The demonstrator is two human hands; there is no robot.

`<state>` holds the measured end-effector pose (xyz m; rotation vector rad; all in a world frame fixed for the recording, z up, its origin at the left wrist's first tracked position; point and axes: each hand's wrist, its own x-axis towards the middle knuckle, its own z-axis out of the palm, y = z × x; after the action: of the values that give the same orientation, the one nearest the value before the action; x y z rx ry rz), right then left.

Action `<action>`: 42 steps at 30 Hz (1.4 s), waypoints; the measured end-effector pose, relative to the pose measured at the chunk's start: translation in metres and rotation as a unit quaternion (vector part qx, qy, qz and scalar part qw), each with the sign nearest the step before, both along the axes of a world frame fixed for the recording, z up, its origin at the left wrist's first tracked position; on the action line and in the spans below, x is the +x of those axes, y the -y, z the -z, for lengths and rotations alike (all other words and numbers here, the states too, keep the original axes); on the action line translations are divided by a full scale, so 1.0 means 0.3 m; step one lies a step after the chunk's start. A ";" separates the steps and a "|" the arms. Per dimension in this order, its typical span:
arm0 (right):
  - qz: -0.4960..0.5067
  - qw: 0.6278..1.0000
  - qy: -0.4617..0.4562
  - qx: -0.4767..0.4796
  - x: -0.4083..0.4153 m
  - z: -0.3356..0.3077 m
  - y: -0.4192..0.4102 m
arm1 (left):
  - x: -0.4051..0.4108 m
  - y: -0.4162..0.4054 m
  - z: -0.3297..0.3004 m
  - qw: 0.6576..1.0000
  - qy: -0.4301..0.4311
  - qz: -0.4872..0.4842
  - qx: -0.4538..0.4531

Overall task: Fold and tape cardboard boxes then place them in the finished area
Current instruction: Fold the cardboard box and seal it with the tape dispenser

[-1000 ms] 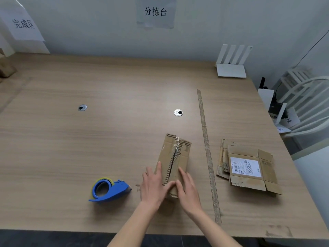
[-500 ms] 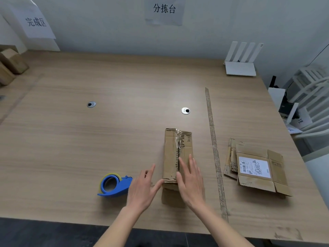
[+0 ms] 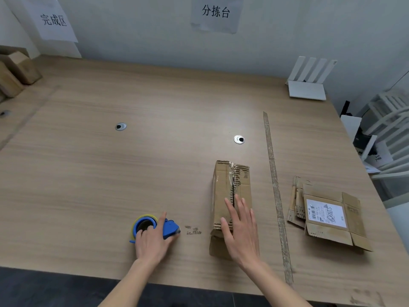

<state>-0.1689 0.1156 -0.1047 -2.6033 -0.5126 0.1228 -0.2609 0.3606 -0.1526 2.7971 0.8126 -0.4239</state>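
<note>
A folded brown cardboard box (image 3: 230, 187) stands near the table's front edge, its top flaps closed with old tape along the seam. My right hand (image 3: 240, 231) lies flat on the near end of the box, fingers spread over the seam. To the left, my left hand (image 3: 152, 239) is closing around the blue tape dispenser (image 3: 155, 226) with its yellowish roll, which rests on the table. Flattened cardboard boxes (image 3: 325, 212) with a white label lie to the right.
A strip of worn tape (image 3: 275, 191) runs down the table between the box and the flat stack. Finished boxes (image 3: 15, 72) sit at the far left under a paper sign. A white router (image 3: 307, 85) stands at the back right; white chairs (image 3: 389, 134) are beyond the right edge.
My left hand left the box and moved left onto the tape dispenser. My right hand slid forward along the box top and stays pressing it.
</note>
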 end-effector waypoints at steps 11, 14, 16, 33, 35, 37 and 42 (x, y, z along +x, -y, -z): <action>-0.127 0.938 -0.274 0.172 0.033 -0.172 -0.267 | 0.028 -0.123 -0.238 0.951 0.155 0.083 -0.256; -0.129 0.934 -0.280 0.178 0.047 -0.238 -0.315 | 0.033 -0.142 -0.303 0.945 0.165 0.118 -0.258; -0.126 0.936 -0.280 0.169 0.059 -0.272 -0.339 | 0.035 -0.153 -0.334 0.943 0.172 0.143 -0.245; -0.026 0.942 -0.269 0.200 0.059 -0.307 -0.306 | 0.112 -0.191 -0.453 0.958 0.102 0.233 -0.132; 0.063 0.940 -0.275 0.192 0.066 -0.305 -0.179 | 0.115 -0.193 -0.428 0.960 0.087 0.233 -0.130; 0.168 0.928 -0.268 0.196 0.087 -0.303 -0.008 | 0.120 -0.193 -0.408 0.960 0.069 0.236 -0.132; 0.201 0.916 -0.290 0.189 0.104 -0.281 0.205 | 0.196 -0.089 -0.419 0.942 0.037 0.287 -0.173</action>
<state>-0.1376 0.0540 -0.0204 -2.0921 0.1984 0.5749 -0.2022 0.3873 -0.0270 2.6404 -0.1127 -0.4845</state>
